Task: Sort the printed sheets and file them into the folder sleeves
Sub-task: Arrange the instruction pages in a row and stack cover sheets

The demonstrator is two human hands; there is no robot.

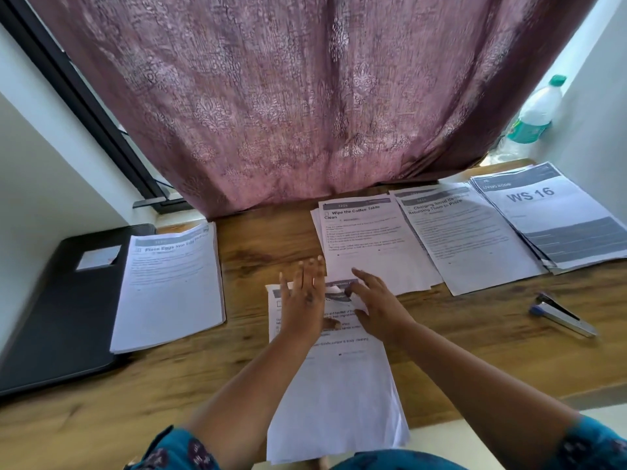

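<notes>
Soft daylight glows through the mauve patterned fabric curtain [288,96], leaving the brown wooden table [475,334] evenly, dimly lit. Wide-angle bending curves the edges, and motion blur smears the whole frame.

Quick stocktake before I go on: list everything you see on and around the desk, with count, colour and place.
centre stack: one, white, desk near edge
Place Eggs stack: one, white, left, overlapping the folder
folder: one, black, far left
Wipe the Coffee Table stack: one, white, centre back
Charging stack: one, white, right of it
WS 16 stack: one, white and grey, far right
stapler: one, blue and silver, right
bottle: one, clear, green cap, right back
curtain: one, mauve, behind
desk: one, brown wood
left hand: flat on centre stack
right hand: lifting top sheet's corner
</notes>
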